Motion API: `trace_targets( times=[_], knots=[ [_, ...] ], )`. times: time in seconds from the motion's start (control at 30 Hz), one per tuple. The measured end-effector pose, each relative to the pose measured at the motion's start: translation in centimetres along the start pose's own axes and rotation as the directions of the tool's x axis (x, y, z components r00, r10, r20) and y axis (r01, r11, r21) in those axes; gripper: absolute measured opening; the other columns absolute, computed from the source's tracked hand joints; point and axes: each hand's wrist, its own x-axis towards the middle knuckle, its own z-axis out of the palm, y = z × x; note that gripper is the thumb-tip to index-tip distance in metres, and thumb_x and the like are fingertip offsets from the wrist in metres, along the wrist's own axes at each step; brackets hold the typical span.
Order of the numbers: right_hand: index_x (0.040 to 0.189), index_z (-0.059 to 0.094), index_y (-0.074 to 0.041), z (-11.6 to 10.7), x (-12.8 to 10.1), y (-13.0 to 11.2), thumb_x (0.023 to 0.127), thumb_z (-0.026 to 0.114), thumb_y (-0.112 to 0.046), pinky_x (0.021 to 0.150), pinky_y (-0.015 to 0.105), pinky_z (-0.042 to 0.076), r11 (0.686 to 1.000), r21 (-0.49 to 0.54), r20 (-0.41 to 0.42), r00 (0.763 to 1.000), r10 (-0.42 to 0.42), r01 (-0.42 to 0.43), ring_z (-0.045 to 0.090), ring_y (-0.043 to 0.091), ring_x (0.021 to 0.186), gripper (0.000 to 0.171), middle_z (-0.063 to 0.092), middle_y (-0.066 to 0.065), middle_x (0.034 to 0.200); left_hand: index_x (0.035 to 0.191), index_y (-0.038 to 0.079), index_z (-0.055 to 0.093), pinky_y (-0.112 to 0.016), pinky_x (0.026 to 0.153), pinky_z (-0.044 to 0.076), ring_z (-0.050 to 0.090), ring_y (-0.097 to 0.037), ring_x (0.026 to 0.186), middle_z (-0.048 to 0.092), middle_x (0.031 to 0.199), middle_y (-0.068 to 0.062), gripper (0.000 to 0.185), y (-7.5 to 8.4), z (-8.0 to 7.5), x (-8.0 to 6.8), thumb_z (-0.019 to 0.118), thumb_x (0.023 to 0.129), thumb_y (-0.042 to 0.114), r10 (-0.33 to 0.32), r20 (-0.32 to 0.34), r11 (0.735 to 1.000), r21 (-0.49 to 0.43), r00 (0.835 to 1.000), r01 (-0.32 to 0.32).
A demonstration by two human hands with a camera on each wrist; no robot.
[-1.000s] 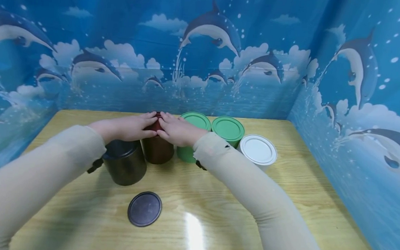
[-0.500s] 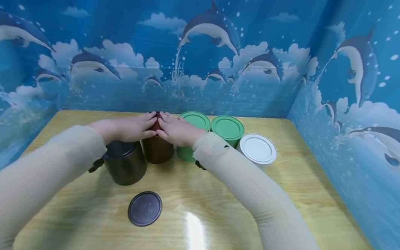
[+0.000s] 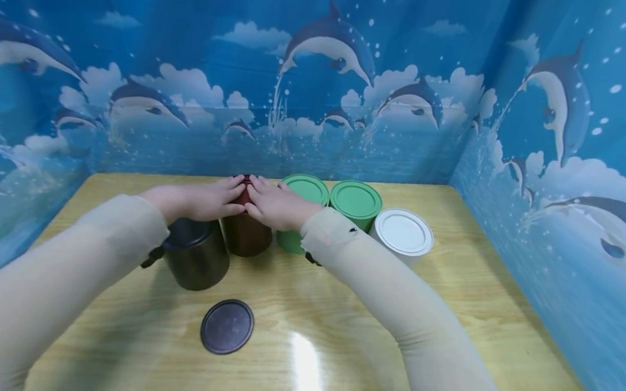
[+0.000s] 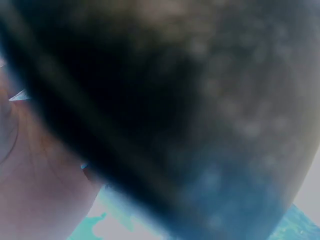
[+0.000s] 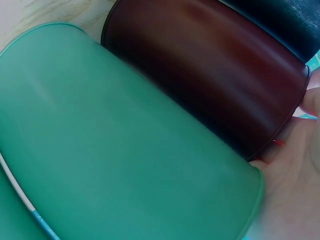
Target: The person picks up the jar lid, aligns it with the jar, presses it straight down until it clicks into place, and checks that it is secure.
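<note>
We find the brown can [image 3: 245, 233] upright at frame centre, long axis vertical, directly beneath both hands. Our left hand [image 3: 198, 200] and right hand [image 3: 275, 205] lie equally near, fingers extended and flat on its dark red lid [image 3: 245, 193], fingertips almost meeting. Black can [image 3: 195, 259] stands just left, green can [image 3: 297, 215] just right.

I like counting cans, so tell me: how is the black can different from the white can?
The black can is dark with no lid on, and its lid lies flat on the table in front; the white can is pale with its lid on. The black can stands at the left end of the row, under the left hand's wrist; the white can stands at the right end, untouched. Both stand upright on the wooden table.
</note>
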Motion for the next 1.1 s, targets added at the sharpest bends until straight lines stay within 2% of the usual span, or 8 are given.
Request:
trace_targets(
  times=[0.37,0.77,0.93,1.1],
  knots=[
    [0.15,0.004,-0.014,0.0,0.0,-0.1,0.102,0.018,-0.042,0.112,0.048,-0.001,0.999,-0.042,0.021,1.0,0.015,-0.014,-0.004,0.016,0.141,0.058,-0.004,0.003,0.155,0.147,-0.001,0.008,-0.055,0.109,0.009,-0.002,-0.04,0.138,-0.004,0.153,-0.023,0.067,0.3,-0.3,0.5,0.036,0.101,0.039,-0.008,0.03,1.0,0.016,1.0,0.008],
    [0.151,0.006,-0.014,0.1,0.1,-0.4,0.103,0.02,-0.041,0.112,0.048,-0.001,0.998,-0.05,0.015,0.999,0.035,-0.034,-0.001,0.017,0.142,0.057,-0.002,0.003,0.156,0.147,-0.001,0.014,-0.054,0.108,0.013,0.006,-0.04,0.138,0.002,0.153,-0.023,0.066,0.7,-0.4,0.6,0.041,0.1,0.036,-0.042,0.018,0.999,0.01,0.999,0.042],
    [0.151,0.007,-0.014,0.1,0.1,-0.5,0.103,0.02,-0.041,0.112,0.048,0.0,0.996,-0.08,-0.01,0.999,0.042,-0.043,0.0,0.016,0.142,0.057,0.0,0.004,0.156,0.148,0.001,0.011,-0.054,0.108,0.013,0.004,-0.04,0.139,0.001,0.153,-0.022,0.067,0.2,0.2,0.2,0.039,0.1,0.039,-0.036,-0.036,0.999,0.009,0.999,0.036],
    [0.151,0.009,-0.012,0.0,0.0,-0.8,0.103,0.019,-0.041,0.112,0.049,0.0,0.994,-0.1,-0.024,0.999,0.04,-0.042,0.0,0.018,0.142,0.057,0.0,0.005,0.156,0.148,0.003,0.012,-0.057,0.107,0.014,0.008,-0.04,0.138,0.004,0.153,-0.023,0.068,0.0,1.3,-0.2,0.032,0.1,0.046,-0.068,-0.112,0.994,0.078,0.991,0.077]
  ],
)
